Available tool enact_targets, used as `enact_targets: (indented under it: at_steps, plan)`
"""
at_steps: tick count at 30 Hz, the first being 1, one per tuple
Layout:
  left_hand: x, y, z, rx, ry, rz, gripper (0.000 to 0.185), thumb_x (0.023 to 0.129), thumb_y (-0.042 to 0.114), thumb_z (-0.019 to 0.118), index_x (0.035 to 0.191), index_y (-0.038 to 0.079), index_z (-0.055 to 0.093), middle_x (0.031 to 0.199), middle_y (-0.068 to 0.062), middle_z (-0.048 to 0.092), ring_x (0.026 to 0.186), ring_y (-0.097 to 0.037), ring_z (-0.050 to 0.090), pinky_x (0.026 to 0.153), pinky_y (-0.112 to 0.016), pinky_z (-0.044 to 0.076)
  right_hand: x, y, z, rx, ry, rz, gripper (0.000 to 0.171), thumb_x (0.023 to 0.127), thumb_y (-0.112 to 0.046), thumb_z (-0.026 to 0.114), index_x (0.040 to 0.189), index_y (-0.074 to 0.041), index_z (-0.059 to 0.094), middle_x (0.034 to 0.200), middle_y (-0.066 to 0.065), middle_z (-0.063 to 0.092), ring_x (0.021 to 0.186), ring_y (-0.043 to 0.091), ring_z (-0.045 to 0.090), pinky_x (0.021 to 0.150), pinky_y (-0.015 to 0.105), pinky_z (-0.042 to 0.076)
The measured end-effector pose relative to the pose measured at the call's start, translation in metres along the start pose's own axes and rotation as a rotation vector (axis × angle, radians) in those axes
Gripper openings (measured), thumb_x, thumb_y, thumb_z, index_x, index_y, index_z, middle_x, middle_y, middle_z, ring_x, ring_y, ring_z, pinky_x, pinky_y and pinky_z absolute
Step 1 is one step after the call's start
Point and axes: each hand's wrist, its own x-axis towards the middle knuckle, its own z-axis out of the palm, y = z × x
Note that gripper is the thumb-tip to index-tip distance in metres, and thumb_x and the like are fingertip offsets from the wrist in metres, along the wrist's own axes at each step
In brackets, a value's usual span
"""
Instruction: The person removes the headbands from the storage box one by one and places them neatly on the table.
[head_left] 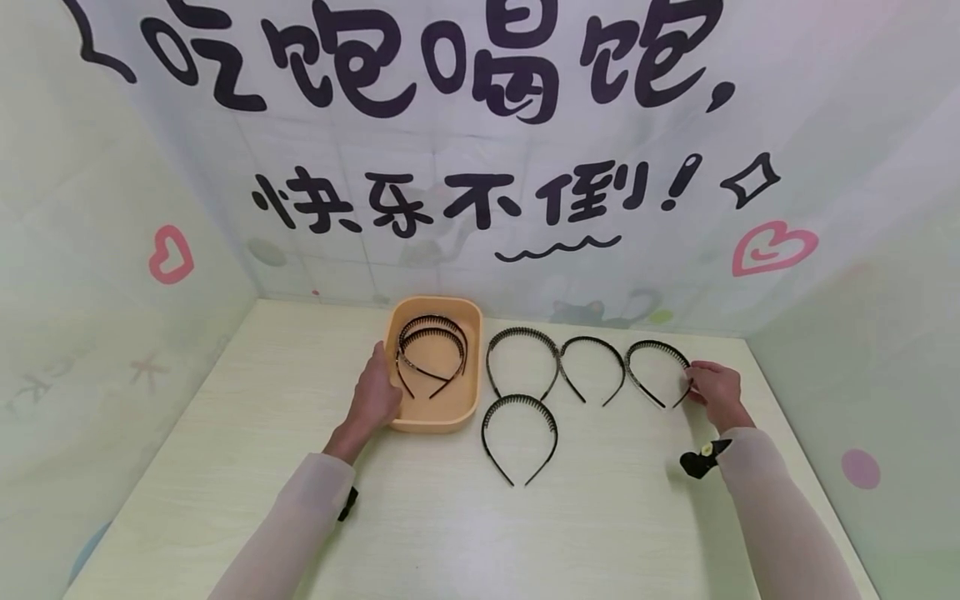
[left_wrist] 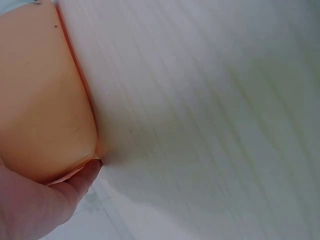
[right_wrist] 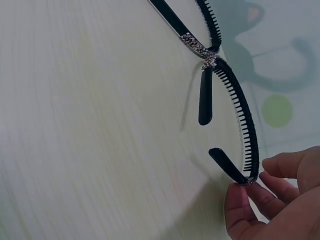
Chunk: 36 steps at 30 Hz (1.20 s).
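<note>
My left hand [head_left: 378, 387] grips the left side of an orange tray [head_left: 471, 400], its fingers along the wall; the left wrist view shows fingertips at the bottom edge of the tray's outer wall [left_wrist: 47, 100]. Inside the tray lie two black toothed headbands [head_left: 433, 333], one overlapping the other. At the right end of a row, my right hand [head_left: 716, 390] pinches the right side of a black headband [head_left: 656, 344]. Close up, this headband [right_wrist: 240, 107] has comb teeth and glittery patches, and fingertips [right_wrist: 237, 200] meet it near one end. It touches the neighbouring headband [head_left: 592, 339].
Farther left in the row lies another toothed headband [head_left: 522, 332], with one more headband [head_left: 519, 400] just in front of it. All lie on a pale wood-grain table [head_left: 600, 517]. Printed wall sheets [head_left: 450, 275] enclose its back and sides.
</note>
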Motion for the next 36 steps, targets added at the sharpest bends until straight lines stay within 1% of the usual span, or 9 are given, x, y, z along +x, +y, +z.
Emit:
enact_targets:
  at_steps: [7,11,18,20,24,27,30,33,36]
  plan:
    - [-0.001,0.0,0.0,-0.009,0.001,-0.002,0.085,0.083,-0.013,0.046,0.155,-0.009,0.001,0.153,-0.037,0.026,0.138,-0.05,0.033,0.111,-0.057,0.035,0.002,-0.001,0.003,-0.052,0.015,0.009,0.047,0.099,-0.016,0.053,0.143,0.001,0.048,0.115,0.002,0.053,0.09,0.008,0.053,0.069,0.021,0.054]
    - [-0.001,0.0,0.0,-0.005,-0.003,-0.003,0.085,0.084,-0.012,0.046,0.155,-0.008,0.0,0.153,-0.038,0.026,0.139,-0.05,0.032,0.111,-0.057,0.034,0.001,-0.002,0.004,-0.087,0.039,0.004,0.047,0.099,-0.017,0.052,0.143,0.001,0.048,0.119,0.005,0.053,0.091,0.01,0.051,0.069,0.021,0.054]
    - [0.0,0.0,0.0,-0.005,-0.01,-0.015,0.086,0.084,-0.012,0.046,0.155,-0.007,-0.001,0.154,-0.037,0.024,0.139,-0.05,0.032,0.112,-0.057,0.033,-0.009,-0.006,0.009,-0.218,0.108,-0.09,0.047,0.098,-0.019,0.049,0.14,0.002,0.052,0.135,0.016,0.053,0.087,0.012,0.053,0.068,0.024,0.049]
    - [0.0,0.0,0.0,-0.008,-0.011,-0.013,0.086,0.084,-0.012,0.046,0.155,-0.007,-0.001,0.154,-0.037,0.024,0.14,-0.049,0.031,0.112,-0.057,0.033,-0.013,-0.009,0.013,-0.249,0.133,-0.121,0.047,0.096,-0.019,0.048,0.138,0.001,0.054,0.138,0.018,0.053,0.092,0.015,0.054,0.068,0.024,0.046]
    - [0.001,0.0,-0.001,-0.009,-0.009,-0.007,0.086,0.084,-0.012,0.046,0.155,-0.008,-0.001,0.154,-0.037,0.024,0.14,-0.049,0.031,0.113,-0.057,0.032,-0.02,-0.017,0.027,-0.245,0.154,-0.183,0.045,0.095,-0.015,0.049,0.136,0.001,0.057,0.137,0.019,0.055,0.109,0.023,0.052,0.072,0.024,0.043]
    - [0.001,0.0,-0.001,-0.009,-0.009,-0.007,0.086,0.084,-0.012,0.046,0.155,-0.007,-0.001,0.154,-0.037,0.024,0.14,-0.049,0.031,0.113,-0.056,0.032,-0.027,-0.024,0.04,-0.24,0.132,-0.227,0.042,0.096,-0.016,0.05,0.134,0.001,0.058,0.135,0.019,0.057,0.115,0.027,0.053,0.077,0.026,0.043]
    - [0.001,0.0,-0.001,-0.011,-0.011,-0.009,0.086,0.084,-0.013,0.046,0.155,-0.007,-0.001,0.154,-0.037,0.024,0.14,-0.049,0.03,0.113,-0.057,0.032,-0.035,-0.028,0.054,-0.229,0.083,-0.267,0.04,0.099,-0.018,0.051,0.133,0.0,0.059,0.132,0.018,0.059,0.113,0.028,0.056,0.08,0.029,0.048]
    - [0.001,0.0,-0.001,-0.017,-0.012,-0.009,0.086,0.084,-0.013,0.046,0.155,-0.007,-0.001,0.154,-0.037,0.024,0.14,-0.049,0.031,0.113,-0.056,0.032,-0.044,-0.029,0.069,-0.202,0.006,-0.302,0.039,0.1,-0.018,0.053,0.133,0.001,0.059,0.13,0.019,0.06,0.11,0.026,0.06,0.085,0.033,0.053]
    - [0.0,0.0,-0.001,-0.018,-0.012,-0.01,0.086,0.083,-0.013,0.046,0.155,-0.007,-0.001,0.154,-0.037,0.024,0.14,-0.049,0.03,0.113,-0.057,0.032,-0.051,-0.031,0.085,-0.173,-0.088,-0.319,0.04,0.101,-0.018,0.054,0.134,0.003,0.057,0.13,0.021,0.061,0.108,0.025,0.063,0.088,0.036,0.055]
